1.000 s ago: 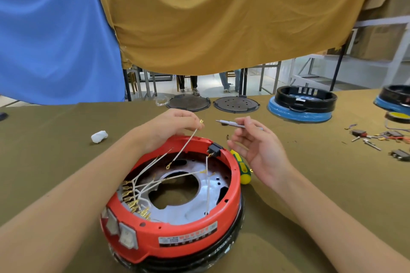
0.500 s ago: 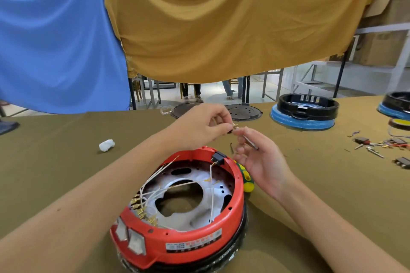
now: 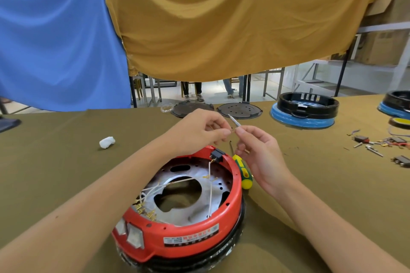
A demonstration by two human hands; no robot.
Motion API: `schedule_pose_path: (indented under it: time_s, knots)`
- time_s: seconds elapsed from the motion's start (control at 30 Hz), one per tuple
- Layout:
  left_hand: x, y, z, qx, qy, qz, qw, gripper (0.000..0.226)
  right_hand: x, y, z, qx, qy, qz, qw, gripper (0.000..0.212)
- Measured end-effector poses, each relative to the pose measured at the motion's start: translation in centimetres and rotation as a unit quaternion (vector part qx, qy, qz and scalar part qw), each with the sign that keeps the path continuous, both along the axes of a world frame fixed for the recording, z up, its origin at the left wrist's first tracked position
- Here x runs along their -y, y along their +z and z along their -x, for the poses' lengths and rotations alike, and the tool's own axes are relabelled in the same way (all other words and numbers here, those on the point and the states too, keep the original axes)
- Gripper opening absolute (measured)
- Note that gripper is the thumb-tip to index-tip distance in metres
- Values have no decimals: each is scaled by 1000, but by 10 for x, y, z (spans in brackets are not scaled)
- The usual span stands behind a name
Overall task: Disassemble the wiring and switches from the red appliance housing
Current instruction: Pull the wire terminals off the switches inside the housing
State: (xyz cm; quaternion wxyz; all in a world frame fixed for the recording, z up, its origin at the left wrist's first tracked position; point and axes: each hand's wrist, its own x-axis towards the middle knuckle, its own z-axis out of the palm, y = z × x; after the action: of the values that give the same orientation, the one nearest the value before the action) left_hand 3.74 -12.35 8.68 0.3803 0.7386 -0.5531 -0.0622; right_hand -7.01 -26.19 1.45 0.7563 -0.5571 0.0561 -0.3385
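Hands raised off red housing [image 3: 188, 231] since earlier; left hand [image 3: 199, 131] pinches wire end, right hand [image 3: 259, 150] pinches metal tool [image 3: 234, 121].

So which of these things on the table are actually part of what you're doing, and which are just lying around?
In the job:
- red housing, its white wires and black switch
- small metal piece pinched by the right hand; left hand meets it
- screwdriver beside the housing

Lying about:
- white wad
- blue-and-black housing
- two dark round plates
- loose small parts
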Motion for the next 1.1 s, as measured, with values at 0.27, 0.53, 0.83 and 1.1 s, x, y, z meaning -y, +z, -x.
schedule_pose_path:
  time_s: [0.27, 0.53, 0.83, 1.1]
  knots:
    - [-59, -15, -47, 43, 153, -74, 985, 23, 36, 6, 2, 65, -80, -259, 960, 15]
    - [-82, -37, -69, -58, 149, -143, 977, 30, 55, 3, 11, -108, -140, -168, 970, 8]
    - [-86, -48, -75, -161, 131, -86, 974, 31, 75, 10, 23, -186, -121, -106, 969, 8]
    - [-87, -50, -74, -244, 149, -52, 957, 28, 80, -13, 13, -371, -238, 307, 843, 6]
